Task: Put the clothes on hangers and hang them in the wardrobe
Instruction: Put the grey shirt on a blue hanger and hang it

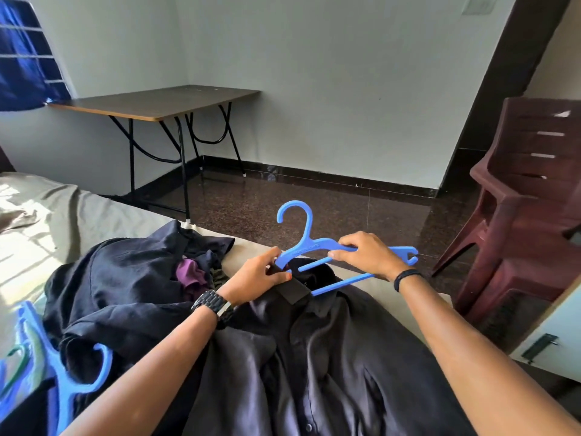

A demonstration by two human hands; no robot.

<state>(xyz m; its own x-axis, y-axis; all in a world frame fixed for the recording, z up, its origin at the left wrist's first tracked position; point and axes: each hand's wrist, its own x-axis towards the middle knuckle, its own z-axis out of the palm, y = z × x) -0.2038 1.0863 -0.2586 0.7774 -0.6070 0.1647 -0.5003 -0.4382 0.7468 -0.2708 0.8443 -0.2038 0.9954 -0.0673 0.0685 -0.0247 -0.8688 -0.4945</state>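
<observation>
A dark shirt (314,357) of soft, faintly creased cloth lies spread on the bed (78,215) in front of me, buttons up, collar at the far end. Over that collar I hold a blue plastic hanger (317,247), smooth and flat, its round hook pointing away from me. My right hand (364,251) grips its right shoulder bar, fingers curled over the top. My left hand (254,278) pinches the collar and the hanger's left tip together. To the left sits a rumpled heap of dark clothes (125,278) with a purple piece in it. More blue hangers (63,372) lie near left.
</observation>
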